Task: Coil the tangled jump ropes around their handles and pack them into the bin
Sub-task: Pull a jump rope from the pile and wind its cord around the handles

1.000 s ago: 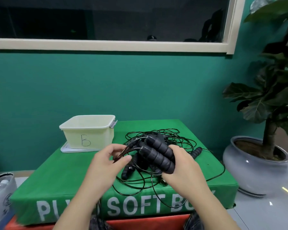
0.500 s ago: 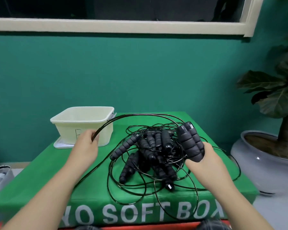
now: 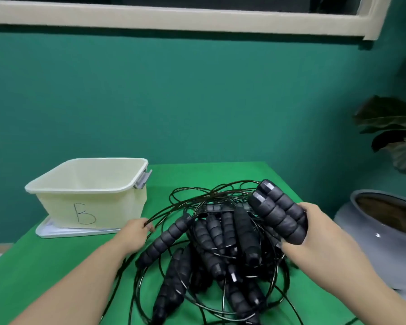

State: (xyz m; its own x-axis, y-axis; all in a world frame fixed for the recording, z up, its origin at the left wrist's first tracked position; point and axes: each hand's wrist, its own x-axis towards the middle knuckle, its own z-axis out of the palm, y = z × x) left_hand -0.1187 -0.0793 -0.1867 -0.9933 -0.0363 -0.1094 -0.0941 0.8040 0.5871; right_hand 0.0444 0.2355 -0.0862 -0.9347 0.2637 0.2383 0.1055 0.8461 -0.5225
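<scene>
A tangle of black jump ropes with several ribbed foam handles lies in a heap on the green soft box. My right hand grips a pair of black handles, held side by side and lifted above the heap's right side. My left hand pinches a thin black cord at the heap's left edge, just in front of the bin. The cream bin, marked with a "B", stands open at the back left on its white lid.
A grey ceramic pot with a large-leafed plant stands on the floor to the right of the box. A teal wall with a window sill runs behind. Cord loops spill over the box's near edge.
My left hand has lowered toward the box with the cord, so the high arc of cord has dropped. My right hand keeps the two handles raised. The camera has moved closer.
</scene>
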